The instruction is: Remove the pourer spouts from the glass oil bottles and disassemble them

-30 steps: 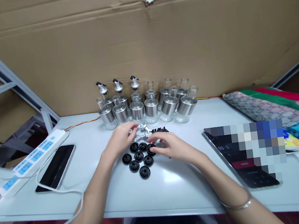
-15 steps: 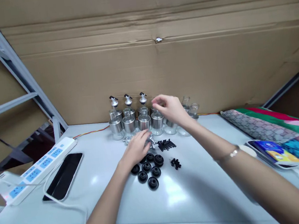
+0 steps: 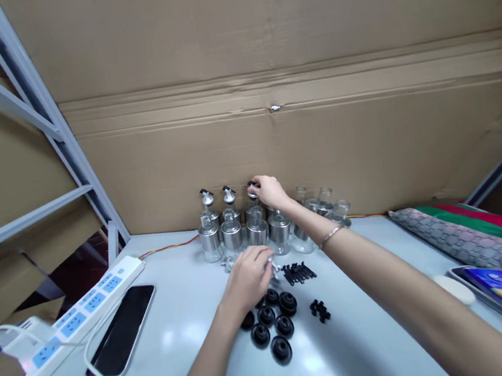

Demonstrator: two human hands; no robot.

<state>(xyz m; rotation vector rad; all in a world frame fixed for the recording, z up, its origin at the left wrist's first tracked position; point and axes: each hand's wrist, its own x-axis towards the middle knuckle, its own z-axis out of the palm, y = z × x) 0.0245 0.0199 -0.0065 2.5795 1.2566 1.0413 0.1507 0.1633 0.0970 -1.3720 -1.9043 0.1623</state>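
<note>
"Where is the right hand [image 3: 270, 193] reaching now?"

"It's touching the third pourer spout [image 3: 252, 194], which is sitting upright on a bottle in the back row. Half a second ago it was hovering just to the right of that spout, and a second ago it was working down by the black discs [image 3: 281, 349]."

"Is it gripping the spout?"

"Its fingers are bending in against the top, but I'm not able to tell whether they're gripping."

"And the left hand [image 3: 249, 273]?"

"That one is staying low, covering part of the loose silver pieces [image 3: 230, 264] in front of the glass bottles [image 3: 209, 239], much as it was half a second ago. Its fingers are curving loosely downward; whether they're holding anything, I can't tell."

"What else is showing?"

"The black rods [image 3: 298, 272] are lying right of the left hand, and the small black pieces [image 3: 320, 310] are resting nearer the wearer; a second ago the right hand was hiding those. The camera is looking higher too, so more of the cardboard [image 3: 160, 46] is showing."
</note>
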